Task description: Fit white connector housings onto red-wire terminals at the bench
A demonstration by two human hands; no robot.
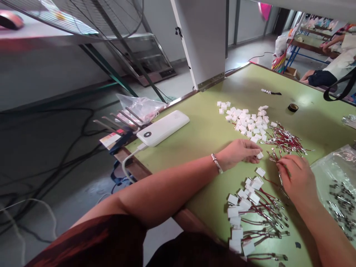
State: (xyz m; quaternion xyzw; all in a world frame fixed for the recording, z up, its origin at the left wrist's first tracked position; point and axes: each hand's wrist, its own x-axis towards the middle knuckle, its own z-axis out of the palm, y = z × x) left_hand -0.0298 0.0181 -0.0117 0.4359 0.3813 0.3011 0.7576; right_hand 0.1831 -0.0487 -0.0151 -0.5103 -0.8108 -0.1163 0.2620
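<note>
Between the thumb and fingers of my left hand [240,154] is a small white connector housing [259,155]. My right hand [299,178] is closed just to its right, with short wire ends [274,154] showing at the fingertips; exactly what it pinches is hidden. Beyond my hands lie a pile of white connector housings [249,122] and a heap of red wires with metal terminals [287,139]. Nearer to me, several housings with wires attached [244,205] lie in an overlapping row, wires pointing right.
A white power bank [164,128] with a cable lies at the green table's [200,129] left edge, beside a router with antennas [122,124]. A clear bag of metal parts [339,196] lies at right. Black tape [293,107] sits farther back. Another person [338,68] sits beyond.
</note>
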